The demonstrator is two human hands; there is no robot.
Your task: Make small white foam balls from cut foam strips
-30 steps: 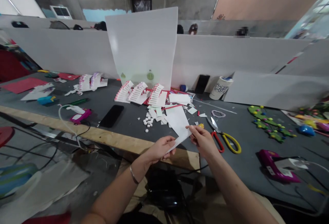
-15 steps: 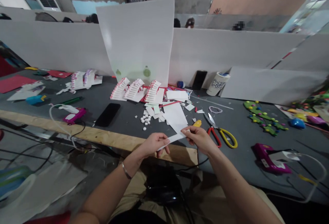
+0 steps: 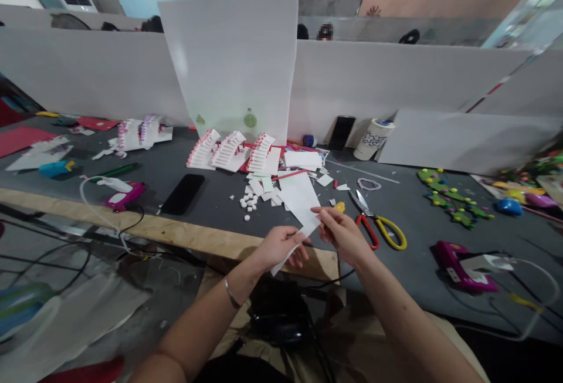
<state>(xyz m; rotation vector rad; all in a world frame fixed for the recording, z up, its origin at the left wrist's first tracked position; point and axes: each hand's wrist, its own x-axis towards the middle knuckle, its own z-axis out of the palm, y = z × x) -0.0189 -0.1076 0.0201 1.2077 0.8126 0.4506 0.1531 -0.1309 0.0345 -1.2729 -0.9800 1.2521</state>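
Observation:
A narrow white paper strip slants between my hands, just over the table's front edge. My left hand pinches it with the thumb on top, and its lower end sticks out below the palm. At the upper end, my right hand grips the strip between thumb and fingertips. Behind the hands lies a larger white sheet. Scissors with one red and one yellow handle lie beside my right hand, blades partly apart. Small white pellets are heaped to the left of the sheet.
Cards with rows of pink-tipped white sticks stand behind the paper scraps. A black phone lies to the left. Magenta devices with cables sit on both sides. A white paper cup and an upright white board are at the back.
My left hand has slid up along the strip toward my right hand, so more of the lower end hangs out below it. The strip slants more steeply.

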